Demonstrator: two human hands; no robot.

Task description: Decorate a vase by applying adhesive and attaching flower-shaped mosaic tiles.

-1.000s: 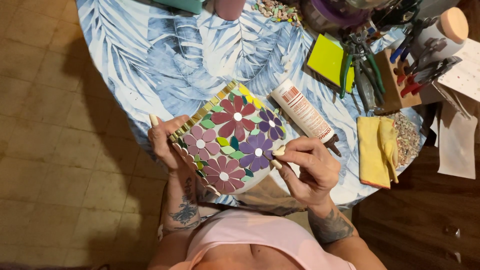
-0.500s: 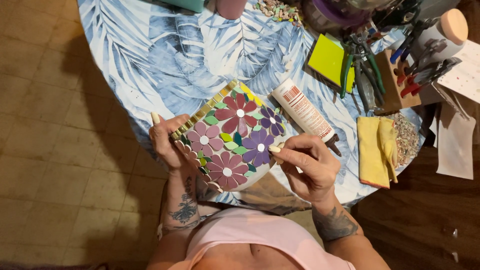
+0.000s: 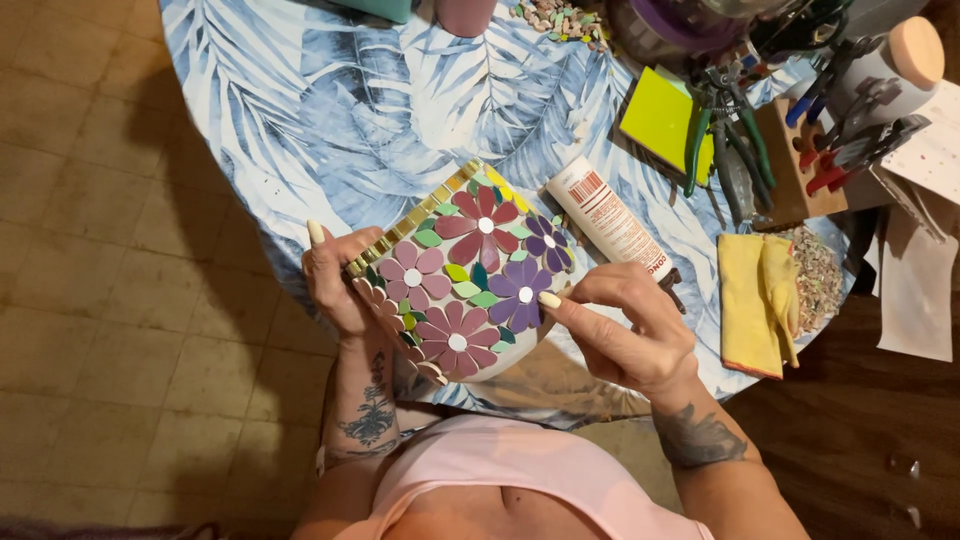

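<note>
The left hand (image 3: 340, 285) is clamped around the rim end of a white rounded pot covered in a mosaic of pink, maroon and purple tile flowers with green leaves (image 3: 465, 275), holding it tipped on its side over the near edge of the round table with the blue-and-white leaf-print cloth (image 3: 330, 110). The right hand (image 3: 630, 335) has its fingers pinched together, the forefinger tip touching the pot's surface beside a purple flower; whether a small tile sits in that pinch cannot be made out.

Judging from the pot, the flower side looks largely tiled, with a gold tile band (image 3: 410, 222) along the rim, while bare white shows toward the base, so some surface seems left to cover. The far side of the pot is hidden.

Just beside the pot lies a white glue tube with a dark nozzle (image 3: 610, 222). Further out sit a folded yellow cloth (image 3: 755, 300), a yellow-green square pad (image 3: 660, 118), green-handled nippers (image 3: 725, 140) and a heap of tile chips (image 3: 815, 272). Things along the table's far edge are cut off.
</note>
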